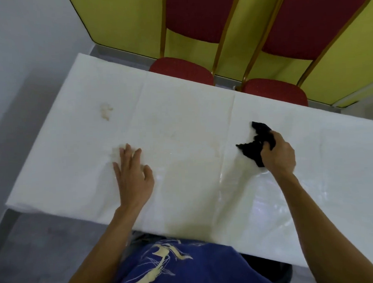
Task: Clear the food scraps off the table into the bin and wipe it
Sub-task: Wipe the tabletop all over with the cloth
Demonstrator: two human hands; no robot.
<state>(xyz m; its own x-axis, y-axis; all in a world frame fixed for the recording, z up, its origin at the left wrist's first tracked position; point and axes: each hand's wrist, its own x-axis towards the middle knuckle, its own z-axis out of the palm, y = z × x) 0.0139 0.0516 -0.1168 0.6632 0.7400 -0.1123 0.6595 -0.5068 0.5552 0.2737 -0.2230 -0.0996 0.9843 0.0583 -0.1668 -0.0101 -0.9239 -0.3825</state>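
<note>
A long table with a white plastic cover (179, 111) fills the middle of the head view. My right hand (279, 156) is shut on a crumpled black cloth (257, 144) that presses on the cover right of centre. My left hand (133, 174) lies flat on the cover, fingers spread, holding nothing. A brownish stain (106, 111) marks the cover at the far left, and fainter smears (178, 174) run between my hands. No bin is in view.
Two red-cushioned chairs with gold frames (182, 70) (276, 91) stand tucked against the far side of the table. Behind them is a yellow wall panel (121, 19). Grey floor (35, 246) lies off the table's left end.
</note>
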